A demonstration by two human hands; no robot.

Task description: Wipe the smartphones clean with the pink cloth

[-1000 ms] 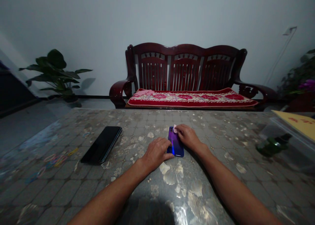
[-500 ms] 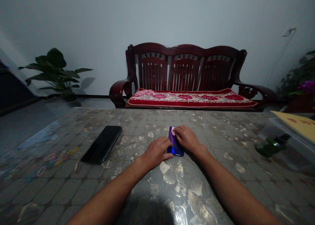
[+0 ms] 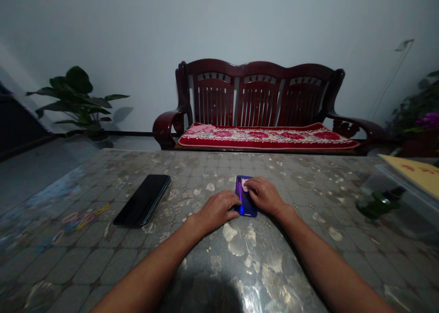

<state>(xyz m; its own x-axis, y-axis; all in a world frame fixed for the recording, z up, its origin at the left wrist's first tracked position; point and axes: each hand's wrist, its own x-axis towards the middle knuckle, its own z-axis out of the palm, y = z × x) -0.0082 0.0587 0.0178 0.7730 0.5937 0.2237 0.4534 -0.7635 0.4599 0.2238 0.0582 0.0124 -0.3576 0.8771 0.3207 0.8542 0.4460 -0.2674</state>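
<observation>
Both hands meet at the middle of the table [image 3: 240, 258], a little nearer the far edge than the near one. Between them lies a purple phone [image 3: 244, 204], flat on its face with its shiny back up and its long side running from the near edge toward the far one.

The left hand [image 3: 217, 209] lies palm down just beside the phone, with its fingers curled together against the left side and near corner, holding it in place. The right hand [image 3: 264, 195] comes in from the other side and covers much of the phone's right half. Its fingers are bent close together, and the tips hold a small pink piece [image 3: 244, 183] against the back near the far end. What the piece is cannot be made out.

Toward the left edge, well apart from the hands, a black phone [image 3: 143, 205] lies flat and slanted. Farther left, a scatter of coloured rubber bands [image 3: 80, 219] lies near that edge. By the right edge a green bottle [image 3: 377, 204] lies on its side, just beside a clear plastic box [image 3: 404, 189] with a yellow sheet [image 3: 416, 171] on top.

Beyond the far edge stands a dark wooden settee [image 3: 260, 89] with a red flowered cushion [image 3: 267, 138], and a leafy plant [image 3: 77, 98] stands at the wall to the left.
</observation>
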